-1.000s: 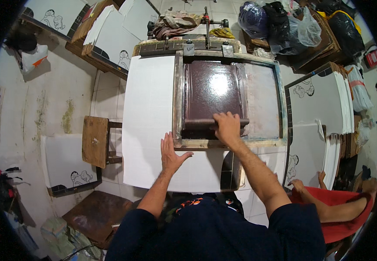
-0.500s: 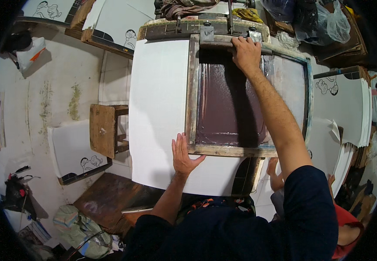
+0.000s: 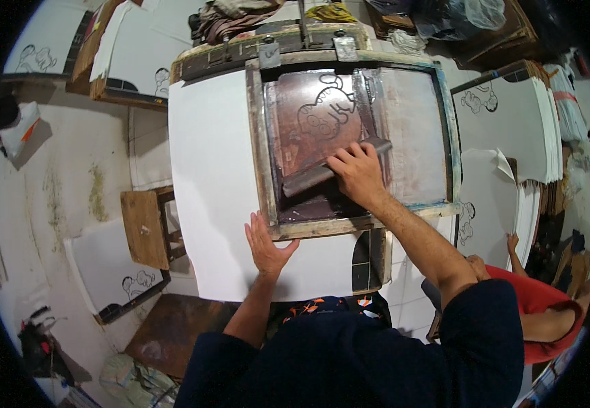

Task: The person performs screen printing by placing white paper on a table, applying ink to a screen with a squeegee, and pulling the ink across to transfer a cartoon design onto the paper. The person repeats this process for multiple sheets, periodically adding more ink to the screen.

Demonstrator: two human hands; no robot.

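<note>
- While my right hand [image 3: 359, 173] grasped the long, dark brown, bar-shaped squeegee [image 3: 306, 179], its fingers were curled over the bar, right of its middle.
- The squeegee lay slantwise inside the weathered, rectangular wooden screen frame [image 3: 263, 153], its left end closer to the frame's near edge than its right.
- My left hand [image 3: 267, 250] gripped nothing: fingers straight, thumb spread, it was laid on the large white sheet [image 3: 216, 190] just beside the frame's near left corner.
- Beyond the bar, a dark line drawing [image 3: 339, 109] showed in the brown-filmed mesh [image 3: 291, 115], toward the frame's far edge.
- Two silvery metal clamps [image 3: 270, 56] sat at that far edge.
- Past the sheet's left edge was a brown wooden stool [image 3: 144, 230].
</note>
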